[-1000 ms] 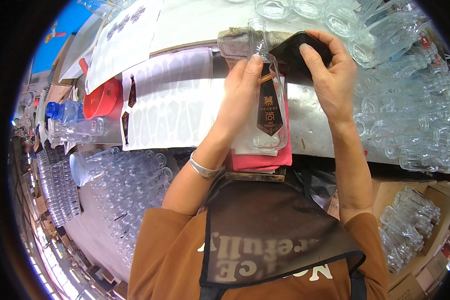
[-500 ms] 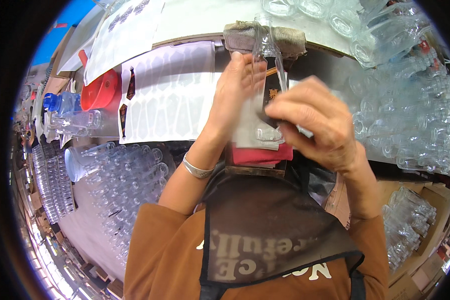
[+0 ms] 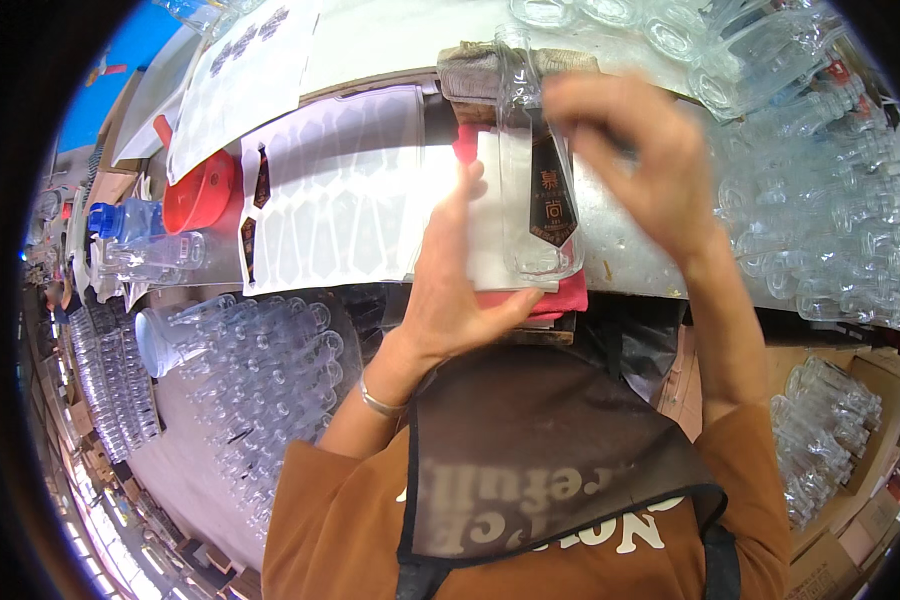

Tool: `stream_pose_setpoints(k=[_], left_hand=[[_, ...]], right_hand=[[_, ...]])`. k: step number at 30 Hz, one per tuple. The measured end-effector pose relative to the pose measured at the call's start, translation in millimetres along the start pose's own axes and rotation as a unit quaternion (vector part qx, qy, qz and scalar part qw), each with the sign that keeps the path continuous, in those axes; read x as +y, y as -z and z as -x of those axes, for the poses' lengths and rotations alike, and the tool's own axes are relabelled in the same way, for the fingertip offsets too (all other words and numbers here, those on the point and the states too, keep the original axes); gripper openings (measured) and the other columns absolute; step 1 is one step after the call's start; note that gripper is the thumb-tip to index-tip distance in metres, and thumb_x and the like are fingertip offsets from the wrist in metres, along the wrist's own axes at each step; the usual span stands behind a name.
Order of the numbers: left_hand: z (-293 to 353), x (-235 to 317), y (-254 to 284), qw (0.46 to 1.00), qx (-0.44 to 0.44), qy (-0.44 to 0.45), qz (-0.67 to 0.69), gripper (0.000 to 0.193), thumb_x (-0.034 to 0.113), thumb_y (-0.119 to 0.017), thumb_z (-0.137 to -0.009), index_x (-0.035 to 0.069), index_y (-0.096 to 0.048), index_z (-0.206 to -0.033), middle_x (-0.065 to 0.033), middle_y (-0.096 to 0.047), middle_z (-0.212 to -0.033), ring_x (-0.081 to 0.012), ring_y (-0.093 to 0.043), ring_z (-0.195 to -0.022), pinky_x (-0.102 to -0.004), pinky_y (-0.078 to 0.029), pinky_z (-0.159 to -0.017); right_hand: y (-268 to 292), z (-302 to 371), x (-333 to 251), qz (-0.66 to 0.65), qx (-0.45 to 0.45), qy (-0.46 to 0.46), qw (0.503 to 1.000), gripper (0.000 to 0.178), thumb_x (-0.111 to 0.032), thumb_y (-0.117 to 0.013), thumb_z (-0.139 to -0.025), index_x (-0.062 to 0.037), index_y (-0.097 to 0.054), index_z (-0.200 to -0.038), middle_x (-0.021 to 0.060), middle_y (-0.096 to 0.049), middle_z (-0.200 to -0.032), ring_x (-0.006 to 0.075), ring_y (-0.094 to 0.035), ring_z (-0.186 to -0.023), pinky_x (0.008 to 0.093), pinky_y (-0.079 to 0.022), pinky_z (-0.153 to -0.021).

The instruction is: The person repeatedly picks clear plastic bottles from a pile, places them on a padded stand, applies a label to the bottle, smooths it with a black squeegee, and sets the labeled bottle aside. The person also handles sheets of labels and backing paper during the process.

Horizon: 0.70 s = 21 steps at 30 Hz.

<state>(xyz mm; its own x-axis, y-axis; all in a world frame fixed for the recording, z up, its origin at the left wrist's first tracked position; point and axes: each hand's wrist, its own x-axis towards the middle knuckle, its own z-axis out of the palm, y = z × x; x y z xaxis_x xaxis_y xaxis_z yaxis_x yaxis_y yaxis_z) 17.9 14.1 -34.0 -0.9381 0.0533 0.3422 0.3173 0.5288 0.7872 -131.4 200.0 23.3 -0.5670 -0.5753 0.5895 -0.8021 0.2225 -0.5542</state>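
Note blurred right hand (image 3: 635, 150) with curled fingers, grip impossible to tell; left hand (image 3: 455, 290) with outspread thumb; clear bottle (image 3: 518, 190), dark tie-shaped label (image 3: 552, 198).

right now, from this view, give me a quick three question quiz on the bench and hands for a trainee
1. Which hand is nearer the neck of the bottle with the tie-shaped label?
2. True or false: the red bowl is left of the label sheet.
3. The label on that bottle is mostly: A) green, B) black, C) yellow.

Key: 1. The right hand. 2. True. 3. B.
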Motion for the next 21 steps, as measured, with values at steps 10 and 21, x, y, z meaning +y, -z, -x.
stream_pose_setpoints(k=[10,21], left_hand=[[-3,4,-15,0.999,-0.003,0.042,0.002,0.125,0.001,-0.085,-0.064,0.001,-0.005,-0.159,-0.0238,-0.041,-0.152,-0.0319,-0.055,-0.125,-0.0418,-0.047,-0.101],[1,-16,-3,0.996,-0.04,0.048,0.066,0.123,0.006,-0.085,-0.07,0.003,-0.001,-0.16,-0.0262,-0.039,-0.153,-0.0337,-0.045,-0.138,-0.0439,-0.041,-0.108]], right_hand=[[4,4,15,-0.056,0.041,-0.067,0.995,0.021,0.002,-0.07,-0.079,-0.003,-0.07,-0.099,0.0113,-0.072,-0.1,0.0233,-0.069,-0.092,0.0301,-0.055,-0.077],[2,69,-22,-0.166,-0.089,0.003,0.982,0.028,0.004,-0.065,-0.072,-0.0041,-0.066,-0.098,0.0129,-0.069,-0.107,0.0288,-0.065,-0.101,0.037,-0.053,-0.085]])
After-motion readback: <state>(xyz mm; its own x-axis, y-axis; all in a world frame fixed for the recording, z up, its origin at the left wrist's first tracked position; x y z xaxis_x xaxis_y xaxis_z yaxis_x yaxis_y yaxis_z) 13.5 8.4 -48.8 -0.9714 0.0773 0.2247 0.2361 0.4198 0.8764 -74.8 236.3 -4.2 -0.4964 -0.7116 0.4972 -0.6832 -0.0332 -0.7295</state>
